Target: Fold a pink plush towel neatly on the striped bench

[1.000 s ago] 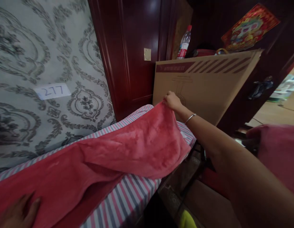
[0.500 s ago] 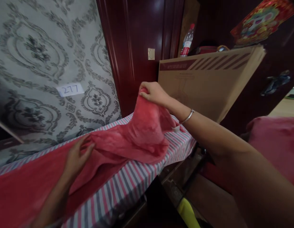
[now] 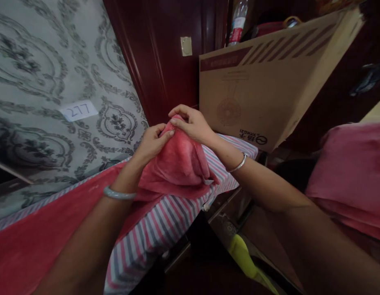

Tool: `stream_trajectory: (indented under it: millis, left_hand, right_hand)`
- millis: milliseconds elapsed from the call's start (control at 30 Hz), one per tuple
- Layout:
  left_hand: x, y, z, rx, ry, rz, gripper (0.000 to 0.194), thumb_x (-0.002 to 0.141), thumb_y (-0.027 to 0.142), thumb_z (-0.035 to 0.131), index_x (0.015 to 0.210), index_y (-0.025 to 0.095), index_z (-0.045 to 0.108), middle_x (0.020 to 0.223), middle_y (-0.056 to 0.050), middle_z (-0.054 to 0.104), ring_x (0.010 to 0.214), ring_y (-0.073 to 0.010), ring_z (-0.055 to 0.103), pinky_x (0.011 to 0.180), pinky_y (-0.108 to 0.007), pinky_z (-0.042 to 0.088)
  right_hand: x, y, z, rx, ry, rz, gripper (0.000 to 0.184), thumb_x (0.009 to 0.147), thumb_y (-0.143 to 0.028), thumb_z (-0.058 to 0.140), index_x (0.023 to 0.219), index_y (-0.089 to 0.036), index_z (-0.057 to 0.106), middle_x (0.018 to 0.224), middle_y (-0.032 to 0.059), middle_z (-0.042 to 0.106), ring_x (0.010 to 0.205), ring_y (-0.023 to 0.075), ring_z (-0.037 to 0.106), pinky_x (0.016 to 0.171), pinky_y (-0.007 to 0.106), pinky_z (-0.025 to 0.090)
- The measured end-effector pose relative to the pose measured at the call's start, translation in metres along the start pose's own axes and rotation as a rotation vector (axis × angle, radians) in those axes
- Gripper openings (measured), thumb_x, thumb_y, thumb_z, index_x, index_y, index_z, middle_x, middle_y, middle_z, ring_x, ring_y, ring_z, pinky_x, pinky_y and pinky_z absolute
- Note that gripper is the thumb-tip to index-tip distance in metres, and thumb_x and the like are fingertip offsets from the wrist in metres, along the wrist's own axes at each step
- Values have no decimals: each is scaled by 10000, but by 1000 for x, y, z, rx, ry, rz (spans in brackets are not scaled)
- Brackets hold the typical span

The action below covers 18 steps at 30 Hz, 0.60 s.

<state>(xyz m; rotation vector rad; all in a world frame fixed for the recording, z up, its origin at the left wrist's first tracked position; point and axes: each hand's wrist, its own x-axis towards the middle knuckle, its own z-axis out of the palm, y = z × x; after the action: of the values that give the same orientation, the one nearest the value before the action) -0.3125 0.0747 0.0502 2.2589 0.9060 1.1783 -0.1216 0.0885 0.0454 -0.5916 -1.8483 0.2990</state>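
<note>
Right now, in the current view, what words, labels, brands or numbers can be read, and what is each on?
"277": handwritten on the white slip on the wall.
"YANGZI": on the box, upside down, with characters and a round logo beside it.
Too blurred to read: the box's dark band and small print, and the bottle label.
Cloth tag: no legible print.

The blanket (image 3: 180, 159) lies on the sheet (image 3: 159, 229) before the wall (image 3: 32, 61), with 1 carton (image 3: 263, 86) at right.
</note>
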Motion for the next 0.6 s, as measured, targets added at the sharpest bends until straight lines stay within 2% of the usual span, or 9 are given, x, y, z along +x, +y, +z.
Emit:
stream_trajectory:
  millis: [100, 200, 267, 367, 467, 533, 600]
  left_hand:
    - [5, -6, 7, 50, 62, -22, 287, 805, 442, 640, 699, 189, 558, 674, 27, 477, 669, -130, 425, 582, -241, 341]
    - [9, -15, 6, 7, 131, -69, 270, 778, 420, 637, 670, 204, 516, 658, 30, 431, 640, -128, 374, 548, -243, 291]
    - [11, -23, 3, -32, 162, -102, 282, 766, 412, 643, 646, 209, 488, 640, 35, 400, 617, -123, 346, 531, -242, 264]
    - [14, -32, -2, -46, 220, -116, 280, 763, 383, 651, 626, 208, 481, 619, 42, 371, 595, -115, 322, 517, -239, 246]
    - [17, -34, -6, -26, 248, -104, 253, 768, 353, 652, 625, 203, 505, 616, 41, 391, 590, -115, 323, 510, -237, 245]
    - [21, -31, -8, -12, 250, -86, 245, 769, 345, 656, 628, 204, 515, 620, 38, 406, 593, -118, 334, 511, -240, 251]
    - [25, -25, -9, 3, 263, -53, 246, 770, 338, 662, 626, 205, 513, 620, 39, 404, 592, -120, 341, 514, -245, 259]
  right_hand:
    - [-43, 20, -9, 106, 18, 96, 532, 975, -616, 563, 1299, -195, 583, 1013, 45, 667, 918, 189, 613, 867, 335, 495]
    - [-105, 40, -12, 173, 3, 220, 613, 968, -653, 560, 1404, -226, 496, 1048, 55, 667, 925, 197, 632, 853, 349, 526]
    - [-149, 52, -11, 166, 45, 276, 607, 930, -649, 624, 1377, -258, 494, 1177, 83, 645, 960, 206, 650, 850, 361, 551]
    - [-203, 61, -3, 15, 135, 249, 410, 947, -553, 638, 1230, -263, 575, 1240, 109, 603, 1060, 238, 641, 899, 406, 563]
    - [-235, 64, 8, -187, 196, 231, 251, 978, -447, 593, 1139, -260, 636, 1269, 125, 574, 1230, 284, 571, 1009, 471, 526]
    - [-245, 67, 16, -259, 195, 264, 256, 965, -421, 601, 1158, -261, 653, 1324, 131, 545, 1262, 301, 557, 1039, 499, 513]
    - [-248, 73, 21, -305, 181, 304, 336, 935, -406, 634, 1237, -260, 643, 1398, 141, 512, 1278, 315, 550, 1050, 517, 510]
